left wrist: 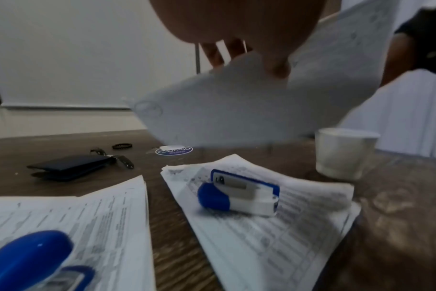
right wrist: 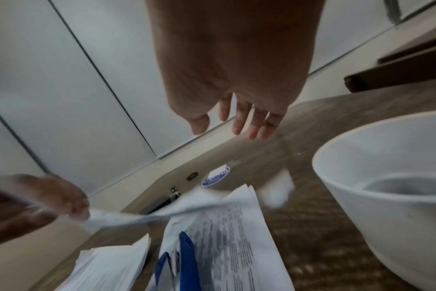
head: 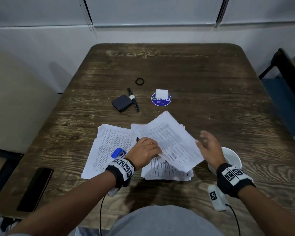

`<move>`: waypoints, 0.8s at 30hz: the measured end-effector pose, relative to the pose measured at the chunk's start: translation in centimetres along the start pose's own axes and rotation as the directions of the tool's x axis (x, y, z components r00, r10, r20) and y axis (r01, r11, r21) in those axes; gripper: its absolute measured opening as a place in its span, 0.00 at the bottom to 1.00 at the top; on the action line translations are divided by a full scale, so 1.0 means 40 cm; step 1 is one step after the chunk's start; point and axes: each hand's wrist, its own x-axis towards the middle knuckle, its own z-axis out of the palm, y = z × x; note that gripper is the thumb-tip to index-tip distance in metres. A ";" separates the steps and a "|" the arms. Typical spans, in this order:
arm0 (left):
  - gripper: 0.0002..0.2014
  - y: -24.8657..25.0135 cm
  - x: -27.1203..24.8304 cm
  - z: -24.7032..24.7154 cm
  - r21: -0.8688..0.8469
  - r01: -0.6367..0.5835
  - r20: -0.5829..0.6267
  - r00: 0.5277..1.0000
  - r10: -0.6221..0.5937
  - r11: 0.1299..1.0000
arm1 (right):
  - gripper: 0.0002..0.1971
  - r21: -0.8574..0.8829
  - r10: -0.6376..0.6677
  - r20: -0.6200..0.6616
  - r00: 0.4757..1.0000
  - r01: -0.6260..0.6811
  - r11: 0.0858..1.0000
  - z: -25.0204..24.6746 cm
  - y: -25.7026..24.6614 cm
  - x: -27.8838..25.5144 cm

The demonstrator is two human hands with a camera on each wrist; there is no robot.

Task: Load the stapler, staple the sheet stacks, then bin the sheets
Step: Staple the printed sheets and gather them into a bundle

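My left hand [head: 146, 149] pinches the near-left corner of a printed sheet bundle [head: 170, 140] and holds it tilted above the right sheet stack [head: 167, 173]. The bundle's blank underside [left wrist: 236, 110] fills the left wrist view. Beneath it, a blue-and-white stapler [left wrist: 236, 194] lies on that stack, seen also as a blue stapler [right wrist: 184, 261] in the right wrist view. Another blue stapler [head: 117, 153] rests on the left sheet stack [head: 107, 147]. My right hand [head: 209, 145] hovers open beside the bundle's right edge, fingers [right wrist: 239, 120] spread, holding nothing. A white bowl [head: 235, 159] stands just right of it.
A black wallet [head: 122, 103], a wristwatch [head: 133, 99], a black ring [head: 140, 81] and a round blue sticker [head: 161, 100] under a small white box [head: 161, 93] lie mid-table. A dark phone [head: 36, 189] sits near the front left edge. A dark chair [head: 286, 92] stands at right.
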 end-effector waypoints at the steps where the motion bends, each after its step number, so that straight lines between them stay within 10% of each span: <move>1: 0.09 0.006 0.010 -0.009 -0.011 0.058 0.025 0.998 -0.057 0.998 | 0.21 -0.020 -0.036 0.013 0.999 0.037 0.999 0.000 -0.011 -0.002; 7: 0.12 0.027 0.095 -0.051 -0.121 0.356 0.281 0.908 -0.312 0.926 | 0.21 0.275 -0.127 0.447 0.885 -0.001 0.962 -0.021 -0.142 -0.020; 11: 0.09 0.021 0.136 -0.080 -0.323 0.525 0.407 0.828 -0.385 0.787 | 0.17 -0.016 -0.201 0.335 0.921 0.219 0.976 0.010 -0.158 -0.003; 18: 0.03 -0.007 0.183 -0.131 -0.605 0.668 0.551 0.744 -0.378 0.432 | 0.21 0.292 -0.156 0.209 0.965 0.091 0.952 -0.017 -0.175 0.015; 24: 0.08 -0.007 0.197 -0.142 -0.623 0.667 0.549 0.745 -0.379 0.408 | 0.22 0.376 -0.140 0.197 0.970 0.057 0.925 -0.019 -0.180 0.021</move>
